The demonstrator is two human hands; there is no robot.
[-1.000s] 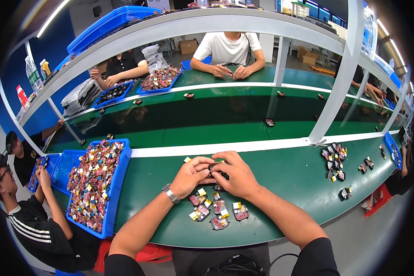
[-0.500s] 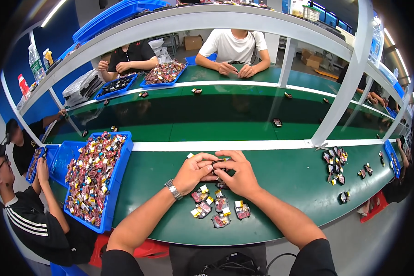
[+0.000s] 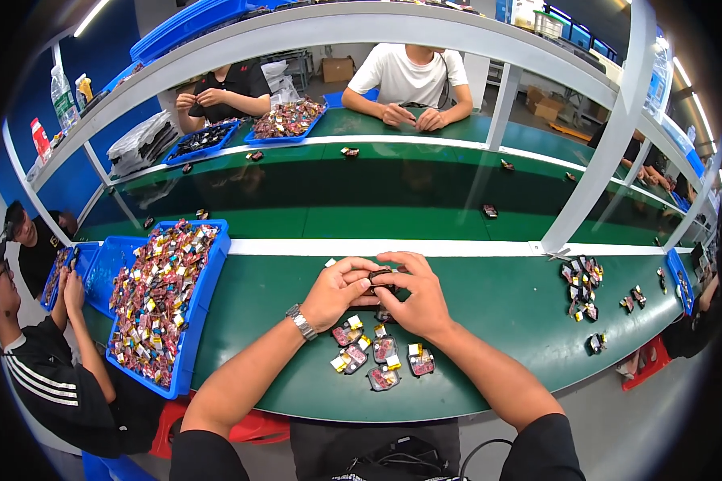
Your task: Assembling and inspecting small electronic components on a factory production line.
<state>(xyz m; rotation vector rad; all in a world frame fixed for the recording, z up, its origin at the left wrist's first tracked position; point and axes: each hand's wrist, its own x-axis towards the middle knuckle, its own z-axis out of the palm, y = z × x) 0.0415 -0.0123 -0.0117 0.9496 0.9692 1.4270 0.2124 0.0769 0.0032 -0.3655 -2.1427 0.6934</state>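
Note:
Both my hands meet above the green worktop, closed on a small black plastic housing; much of it is hidden by the fingers. My left hand, with a metal watch on the wrist, pinches it from the left. My right hand grips its other side with thumb and fingers. Just below the hands lie several small black-cased assemblies with red circuit boards and white-and-yellow parts. One more piece is partly hidden under my fingers.
To the left stands a blue tray heaped with red boards. Another cluster of assemblies lies at the right. Beyond a white rail, parts sit on a green belt. A white post rises at right; co-workers sit around.
My hands stay together on the housing, with the fingers slightly shifted. Parts on the belt have moved a little to the right. The view has tilted slightly.

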